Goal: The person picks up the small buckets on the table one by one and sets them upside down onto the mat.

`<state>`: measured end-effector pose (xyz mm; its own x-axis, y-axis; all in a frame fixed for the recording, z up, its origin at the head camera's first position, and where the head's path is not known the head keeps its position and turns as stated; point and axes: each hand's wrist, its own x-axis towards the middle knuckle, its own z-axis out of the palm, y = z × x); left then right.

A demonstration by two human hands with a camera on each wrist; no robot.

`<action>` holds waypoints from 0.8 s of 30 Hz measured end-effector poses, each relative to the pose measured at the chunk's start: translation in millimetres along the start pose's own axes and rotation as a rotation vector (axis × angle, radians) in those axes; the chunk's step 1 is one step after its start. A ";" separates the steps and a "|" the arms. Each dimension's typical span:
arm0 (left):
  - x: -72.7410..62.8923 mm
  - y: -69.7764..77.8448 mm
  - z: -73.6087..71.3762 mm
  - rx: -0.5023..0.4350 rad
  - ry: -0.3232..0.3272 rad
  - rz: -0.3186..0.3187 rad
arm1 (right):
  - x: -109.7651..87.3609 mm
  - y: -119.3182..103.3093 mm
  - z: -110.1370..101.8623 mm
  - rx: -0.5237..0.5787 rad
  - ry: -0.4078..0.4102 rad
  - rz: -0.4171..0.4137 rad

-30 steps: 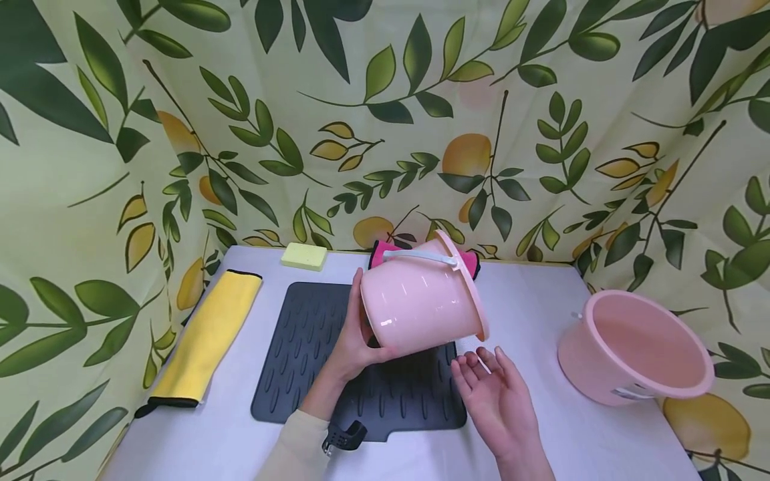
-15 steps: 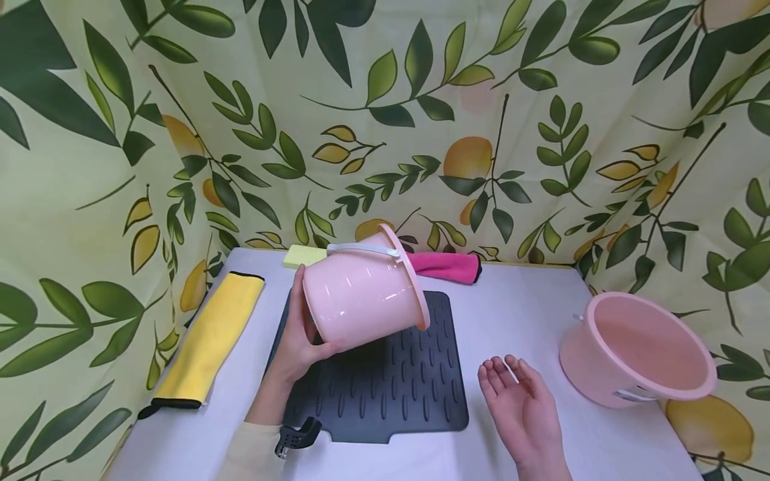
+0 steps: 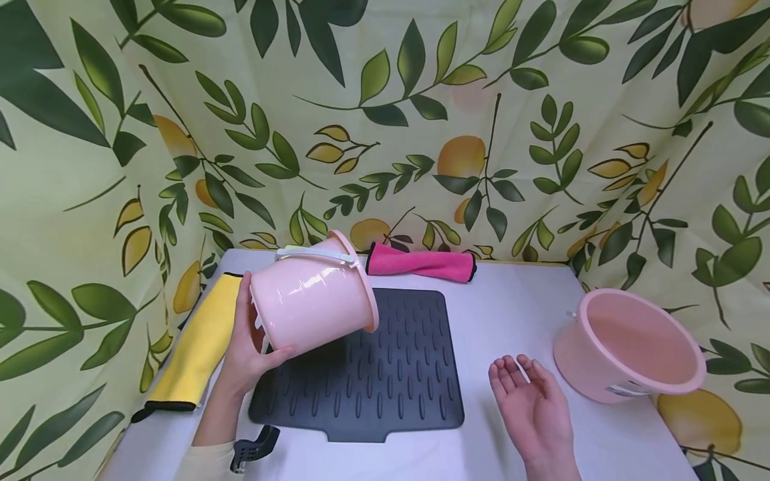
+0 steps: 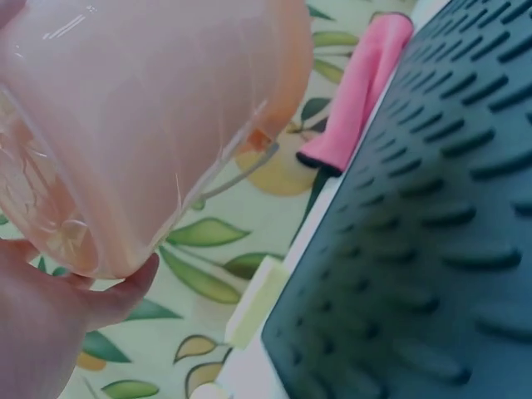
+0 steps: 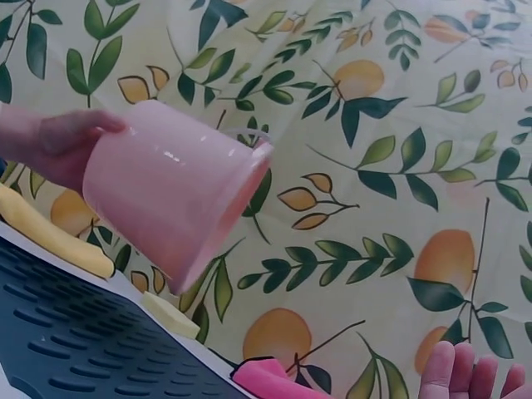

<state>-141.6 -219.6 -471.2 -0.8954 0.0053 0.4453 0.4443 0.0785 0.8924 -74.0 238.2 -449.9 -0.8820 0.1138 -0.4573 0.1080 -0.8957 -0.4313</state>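
My left hand [image 3: 243,354] grips a small pink bucket [image 3: 313,300] by its base end, thumb and fingers spread round the bottom edge. The bucket lies tipped on its side in the air, mouth to the right, over the left part of a dark grey ridged mat [image 3: 409,361]. Its pale handle [image 3: 315,253] rests along the upper side. In the left wrist view the bottom of the bucket [image 4: 158,108] faces my palm. My right hand [image 3: 535,411] is held palm up at the right of the mat, fingers slightly bent, with nothing in it.
A second pink bucket [image 3: 631,347] stands at the right, mouth up. A yellow cloth [image 3: 198,347] lies at the left edge of the table, partly behind my left hand. At the back are a rolled pink cloth [image 3: 421,262] and a pale yellow sponge [image 4: 256,301]. Leaf-patterned fabric hangs behind.
My left hand has carried the tilted bucket leftward across the mat, uncovering the pink cloth and covering most of the sponge. My right hand has drawn away to the right.
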 end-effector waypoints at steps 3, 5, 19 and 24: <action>-1.6 4.9 -7.3 0.049 0.010 -0.014 | -0.5 -1.7 -2.8 -0.005 -0.045 -0.008; -3.2 7.8 -12.1 0.087 0.013 -0.011 | -0.7 -2.4 -4.0 -0.008 -0.070 -0.011; -19.3 24.5 -46.3 0.246 0.003 0.011 | 2.7 -7.5 -8.8 -0.025 -0.025 -0.048; -22.4 29.3 -52.7 0.301 0.011 -0.001 | 4.1 -8.3 -12.0 -0.026 -0.092 -0.048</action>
<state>-106.9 -270.0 -451.2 -0.8948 -0.0060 0.4465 0.4127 0.3705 0.8321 -73.0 251.3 -457.6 -0.9247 0.1155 -0.3628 0.0752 -0.8787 -0.4713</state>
